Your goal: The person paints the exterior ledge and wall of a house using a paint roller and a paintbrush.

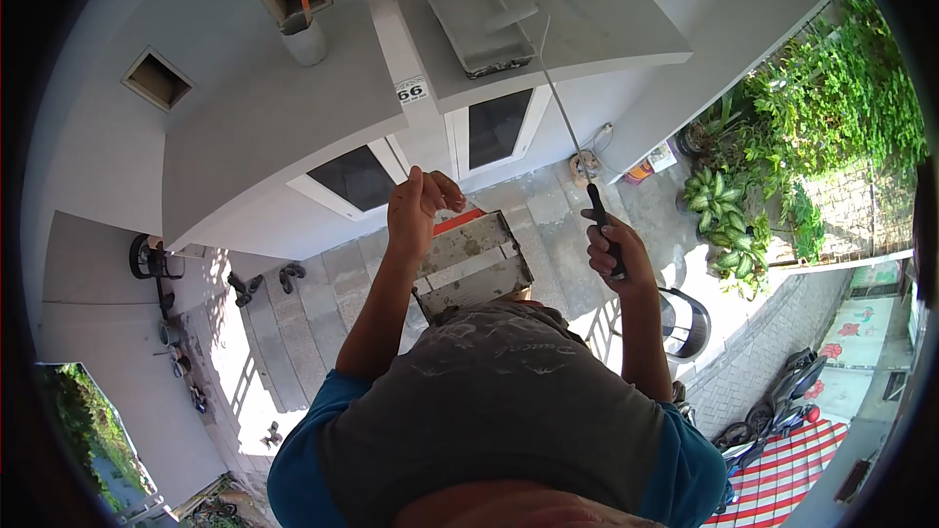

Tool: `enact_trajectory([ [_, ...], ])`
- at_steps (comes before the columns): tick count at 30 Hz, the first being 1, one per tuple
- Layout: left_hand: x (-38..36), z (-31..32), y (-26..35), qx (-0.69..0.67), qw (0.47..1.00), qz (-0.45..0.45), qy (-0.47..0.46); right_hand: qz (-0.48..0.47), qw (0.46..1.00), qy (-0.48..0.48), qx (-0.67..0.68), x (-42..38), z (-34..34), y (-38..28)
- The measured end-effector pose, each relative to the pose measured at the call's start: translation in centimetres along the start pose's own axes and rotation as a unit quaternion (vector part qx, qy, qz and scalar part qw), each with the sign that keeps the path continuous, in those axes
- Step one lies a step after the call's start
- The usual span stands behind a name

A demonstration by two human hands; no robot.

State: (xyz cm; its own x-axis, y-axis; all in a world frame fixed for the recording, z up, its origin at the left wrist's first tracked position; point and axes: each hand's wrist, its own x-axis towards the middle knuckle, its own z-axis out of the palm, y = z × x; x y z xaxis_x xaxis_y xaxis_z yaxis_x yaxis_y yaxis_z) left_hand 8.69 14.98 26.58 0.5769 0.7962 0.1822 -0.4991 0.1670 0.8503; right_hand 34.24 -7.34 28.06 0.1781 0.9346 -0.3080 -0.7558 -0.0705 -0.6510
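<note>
My right hand (620, 252) is wrapped round the black handle of a paint roller (569, 122). Its long thin metal rod reaches up and away to a pale roller head, which overlaps the paint tray (450, 24). That grey rectangular tray rests on the curved ledge (616, 24) above the doors. My left hand (416, 215) is raised in front of the ledge, holding nothing, with its fingers loosely bent and apart. Farther left on the ledge stands a pale paint-stained container (304, 44) with an orange-handled tool sticking out.
Below my hands is a paint-spattered platform (474, 259) with an orange-red edge. Square openings (156, 79) sit in the wall above the ledge. Shoes (291, 277) lie on the tiled floor. Potted plants (719, 200) and a parked motorbike (782, 396) are at right.
</note>
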Motion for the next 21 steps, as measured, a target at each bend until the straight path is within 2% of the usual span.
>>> enact_trajectory([
  [4,-0.4,-0.1,0.0,0.006,1.0,-0.007,0.013,0.021,0.997,-0.038,0.061,-0.2,-0.6,-0.7],
  [7,-0.5,-0.2,-0.2,0.007,1.0,-0.006,0.013,0.032,0.999,-0.033,0.024,-0.3,0.0,-1.0],
  [11,-0.6,-0.4,-0.2,-0.016,0.999,-0.016,0.032,0.062,0.996,-0.057,0.042,-0.8,0.6,-2.3],
  [13,-0.6,-0.5,-0.3,-0.017,0.999,-0.015,0.03,0.052,0.982,0.047,-0.175,-1.6,1.7,-3.9],
  [14,-0.6,-0.5,-0.3,-0.019,0.999,-0.012,0.026,0.053,0.982,0.047,-0.175,-1.8,2.1,-4.4],
  [16,-0.6,-0.7,-0.5,-0.005,1.0,-0.011,0.025,0.011,0.929,0.066,-0.363,-2.1,2.5,-5.3],
  [17,-0.6,-0.7,-0.6,0.009,1.0,-0.009,0.022,0.037,0.901,0.074,-0.426,-2.0,2.5,-5.9],
  [18,-0.5,-0.7,-0.6,0.008,1.0,-0.01,0.022,0.037,0.901,0.075,-0.427,-1.8,3.1,-6.4],
  [21,-0.4,-0.4,-0.9,0.005,1.0,-0.014,0.021,0.063,0.811,0.085,-0.576,-0.9,5.7,-7.8],
])
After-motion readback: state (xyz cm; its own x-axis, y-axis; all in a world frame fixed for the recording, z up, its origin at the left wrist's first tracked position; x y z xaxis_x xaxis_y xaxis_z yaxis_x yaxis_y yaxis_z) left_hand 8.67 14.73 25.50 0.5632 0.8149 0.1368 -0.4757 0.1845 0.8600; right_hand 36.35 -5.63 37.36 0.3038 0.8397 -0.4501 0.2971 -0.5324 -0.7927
